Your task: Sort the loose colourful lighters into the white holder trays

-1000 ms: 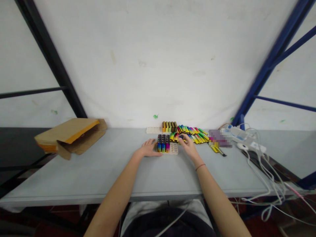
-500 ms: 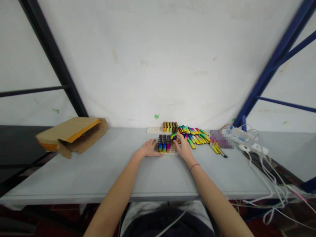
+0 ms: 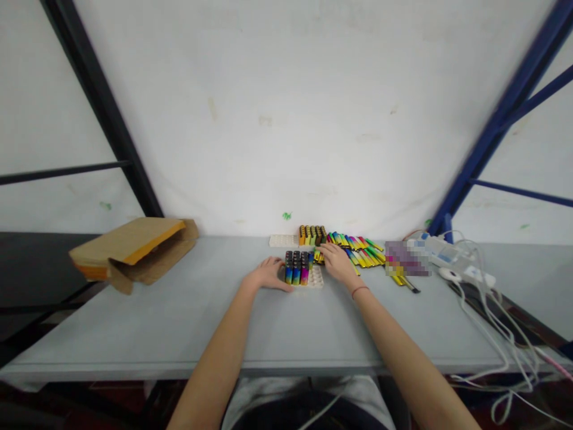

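A white tray lies mid-table with a block of rainbow-coloured lighters standing upright in its left part. My left hand lies flat on the table against the tray's left side, fingers spread, holding nothing. My right hand is just right of the tray, fingers stretched out onto the left end of a pile of loose colourful lighters; I see nothing gripped in it. Behind the near tray, a second white tray holds a row of yellow and brown lighters.
An open cardboard box lies on its side at the table's left. A white power strip and tangled white cables fill the right end. A black frame post and a blue one flank the white wall.
My right hand went from the loose pile to the tray's right side, then back onto the pile. The left hand has stayed beside the tray. The camera tilted slightly.
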`<action>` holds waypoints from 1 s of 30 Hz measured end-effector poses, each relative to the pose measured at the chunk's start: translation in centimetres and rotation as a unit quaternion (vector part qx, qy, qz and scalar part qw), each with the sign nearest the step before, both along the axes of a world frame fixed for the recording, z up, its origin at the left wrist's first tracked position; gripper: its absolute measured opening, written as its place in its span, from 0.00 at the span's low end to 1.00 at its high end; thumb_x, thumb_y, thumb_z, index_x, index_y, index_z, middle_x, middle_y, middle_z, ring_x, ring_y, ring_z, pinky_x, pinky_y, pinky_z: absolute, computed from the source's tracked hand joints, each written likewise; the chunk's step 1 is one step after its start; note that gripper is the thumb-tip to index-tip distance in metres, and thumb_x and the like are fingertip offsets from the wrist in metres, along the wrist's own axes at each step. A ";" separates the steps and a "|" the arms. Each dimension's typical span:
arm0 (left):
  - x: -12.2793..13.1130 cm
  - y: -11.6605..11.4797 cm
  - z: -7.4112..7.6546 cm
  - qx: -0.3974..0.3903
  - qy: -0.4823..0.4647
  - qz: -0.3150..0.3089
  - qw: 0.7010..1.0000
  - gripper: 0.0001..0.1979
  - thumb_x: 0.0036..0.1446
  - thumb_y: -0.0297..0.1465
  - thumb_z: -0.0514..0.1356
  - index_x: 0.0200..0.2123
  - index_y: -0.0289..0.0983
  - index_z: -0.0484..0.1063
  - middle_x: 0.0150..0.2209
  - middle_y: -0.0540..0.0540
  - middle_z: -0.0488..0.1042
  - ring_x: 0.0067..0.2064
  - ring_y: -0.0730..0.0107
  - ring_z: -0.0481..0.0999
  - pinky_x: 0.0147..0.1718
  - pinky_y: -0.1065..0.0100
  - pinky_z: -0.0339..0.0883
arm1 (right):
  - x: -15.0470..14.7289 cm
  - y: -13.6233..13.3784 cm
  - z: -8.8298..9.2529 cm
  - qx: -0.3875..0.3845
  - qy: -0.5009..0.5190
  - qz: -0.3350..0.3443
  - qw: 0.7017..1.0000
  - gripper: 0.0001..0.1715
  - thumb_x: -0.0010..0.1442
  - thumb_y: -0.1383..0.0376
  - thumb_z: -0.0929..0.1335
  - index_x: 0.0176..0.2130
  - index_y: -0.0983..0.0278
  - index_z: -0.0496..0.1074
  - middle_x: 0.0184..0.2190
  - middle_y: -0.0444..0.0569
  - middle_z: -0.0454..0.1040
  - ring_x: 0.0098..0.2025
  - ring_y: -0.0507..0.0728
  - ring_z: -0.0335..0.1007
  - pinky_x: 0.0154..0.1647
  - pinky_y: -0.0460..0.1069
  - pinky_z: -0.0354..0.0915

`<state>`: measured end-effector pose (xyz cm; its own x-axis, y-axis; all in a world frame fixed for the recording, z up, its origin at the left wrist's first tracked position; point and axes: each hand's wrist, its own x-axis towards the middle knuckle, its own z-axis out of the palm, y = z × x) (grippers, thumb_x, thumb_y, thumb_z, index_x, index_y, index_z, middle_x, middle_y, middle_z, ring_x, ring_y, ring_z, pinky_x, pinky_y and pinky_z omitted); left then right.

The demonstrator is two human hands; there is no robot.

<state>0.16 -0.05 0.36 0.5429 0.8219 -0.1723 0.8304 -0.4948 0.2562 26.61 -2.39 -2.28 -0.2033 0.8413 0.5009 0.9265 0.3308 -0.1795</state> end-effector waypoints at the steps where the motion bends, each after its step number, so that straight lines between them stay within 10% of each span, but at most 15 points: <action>1: -0.2 0.1 0.0 -0.004 0.001 0.003 1.000 0.52 0.37 0.59 0.63 0.62 0.35 0.59 0.65 0.37 0.54 0.66 0.48 0.53 0.63 0.60 0.50 | -0.2 0.2 -0.1 -0.018 -0.023 0.009 1.000 0.23 0.65 0.68 0.57 0.55 0.60 0.71 0.58 0.49 0.69 0.62 0.60 0.57 0.62 0.57 0.53; 11: 0.0 -0.4 0.4 -0.011 0.007 0.010 1.000 0.53 0.38 0.57 0.63 0.63 0.33 0.56 0.65 0.36 0.54 0.66 0.48 0.52 0.63 0.60 0.49 | -0.5 -0.4 -0.3 -0.023 -0.057 -0.020 0.998 0.21 0.65 0.52 0.61 0.40 0.63 0.75 0.48 0.53 0.74 0.53 0.59 0.63 0.55 0.52 0.57; 30: 0.4 -1.0 0.9 -0.001 0.019 0.011 1.000 0.52 0.41 0.55 0.62 0.64 0.33 0.53 0.66 0.36 0.54 0.66 0.48 0.52 0.63 0.60 0.47 | 0.2 -1.1 -0.8 0.006 0.009 -0.210 0.978 0.15 0.64 0.64 0.61 0.39 0.65 0.75 0.44 0.60 0.73 0.46 0.64 0.65 0.44 0.55 0.59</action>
